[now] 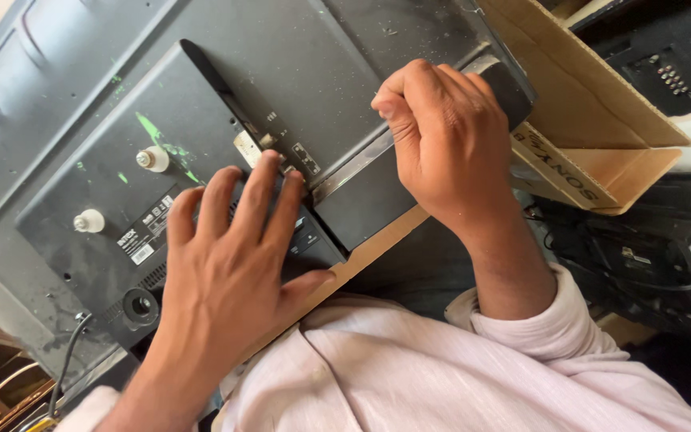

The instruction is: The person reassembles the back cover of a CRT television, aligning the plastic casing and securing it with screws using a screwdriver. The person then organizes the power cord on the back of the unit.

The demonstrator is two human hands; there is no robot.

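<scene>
1. Your left hand [229, 264] lies flat, fingers spread, on the dark grey television back panel [201, 104], beside a white rectangular label [139, 240].
2. Your right hand [441, 144] is closed round a flat metal tool [357, 166] wedged at the panel seam.
3. Beyond, an open brown cardboard box [593, 120] with dark lettering.

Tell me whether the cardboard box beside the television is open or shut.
Open. The cardboard box has its flaps spread apart, showing the bare inside, next to the right hand.
</scene>
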